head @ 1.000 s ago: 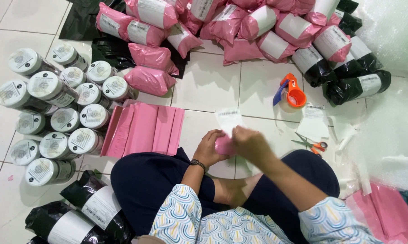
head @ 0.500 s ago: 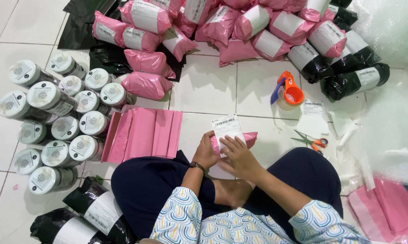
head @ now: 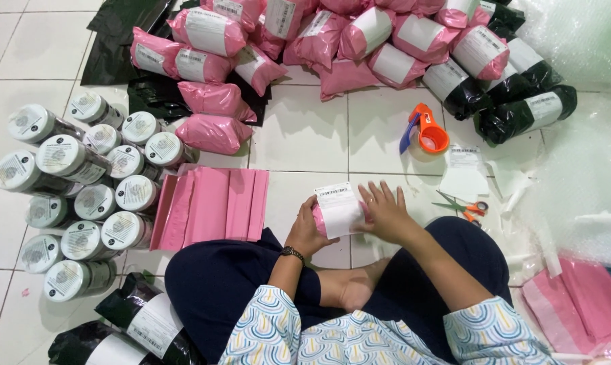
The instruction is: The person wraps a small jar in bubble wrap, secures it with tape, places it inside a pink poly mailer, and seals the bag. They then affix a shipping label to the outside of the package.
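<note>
I sit cross-legged on a white tiled floor. My left hand [head: 307, 230] grips a small pink wrapped parcel [head: 320, 220] from the left side. A white shipping label [head: 339, 208] lies across the parcel's top. My right hand [head: 385, 213] rests flat on the label's right edge, fingers spread, pressing it onto the parcel. The parcel sits just above my knees, in front of my lap.
Flat pink mailer bags [head: 214, 206] lie left of my hands, beside several round white-lidded jars [head: 82, 182]. Pink and black labelled parcels [head: 346, 40] pile up at the top. An orange tape dispenser [head: 427, 134], scissors [head: 464, 206], loose labels [head: 464, 172] and bubble wrap [head: 582, 162] lie right.
The label went from held up above the parcel to lying on it. My right hand moved from pinching the label to pressing flat on it.
</note>
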